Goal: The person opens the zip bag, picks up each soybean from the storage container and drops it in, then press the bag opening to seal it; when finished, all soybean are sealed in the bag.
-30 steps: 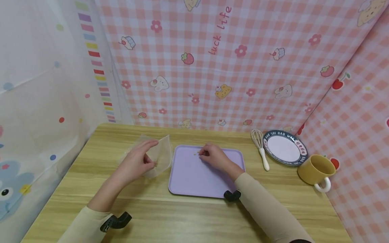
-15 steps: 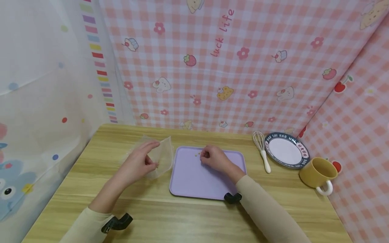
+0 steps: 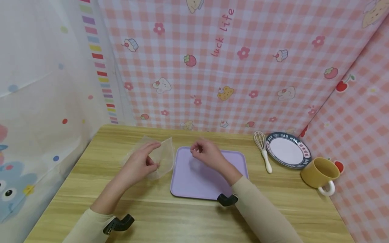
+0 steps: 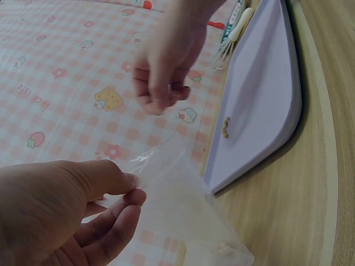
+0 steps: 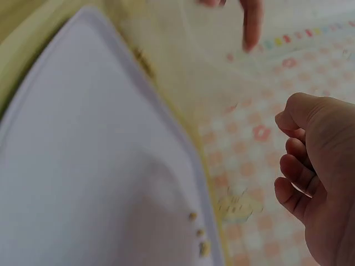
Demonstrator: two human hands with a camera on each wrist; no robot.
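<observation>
While the clear plastic bag (image 3: pixel 158 157) stands at the left of the wooden table (image 3: pixel 188 216), just beside the lilac tray (image 3: pixel 200 182), the left hand (image 3: pixel 141 163) pinches its upper edge between thumb and fingers, holding the mouth up. A few small grains (image 4: pixel 224 127) lie on the tray near its far left edge, and a few more sit in the bag's bottom corner. Raised above the tray's far edge, the right hand (image 3: pixel 205 153) has its fingers curled together; whether they hold anything cannot be told. Right of the tray lie a whisk (image 3: pixel 262 150), a plate (image 3: pixel 287 150) and a yellow mug (image 3: pixel 320 173)
</observation>
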